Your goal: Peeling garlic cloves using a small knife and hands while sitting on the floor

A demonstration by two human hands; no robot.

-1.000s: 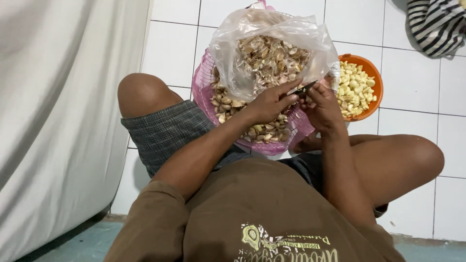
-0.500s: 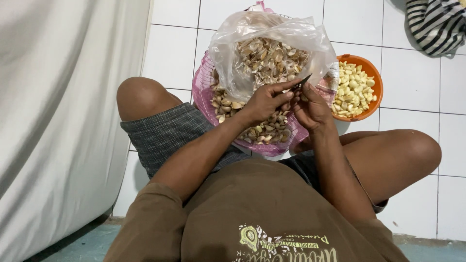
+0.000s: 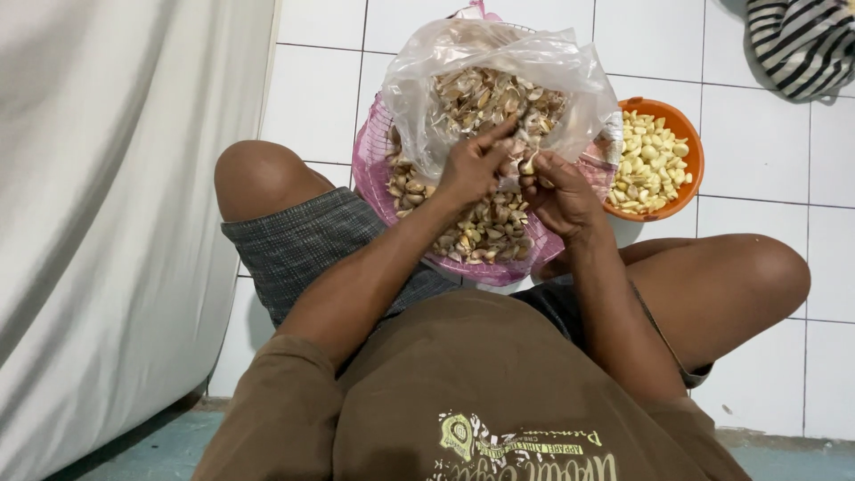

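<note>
I sit on a tiled floor with a pink basket (image 3: 374,178) of unpeeled garlic cloves (image 3: 485,233) between my knees. Both hands meet over it. My right hand (image 3: 559,194) pinches a pale garlic clove (image 3: 527,166) at its fingertips. My left hand (image 3: 472,167) is closed beside it, its fingers pulling upward on the clove's papery skin. A clear plastic bag (image 3: 499,62) full of garlic skins lies on the far half of the basket, just beyond my hands. An orange bowl (image 3: 693,147) of peeled cloves stands to the right of my right hand.
A white cloth (image 3: 116,223) hangs along the left side, close to my left knee. A striped fabric (image 3: 802,40) lies at the top right corner. White floor tiles (image 3: 766,142) surround the basket and bowl.
My hands have shifted slightly left and closer together over the basket. The dark thin blade seen between them half a second ago no longer shows clearly, and my left fingers now reach upward.
</note>
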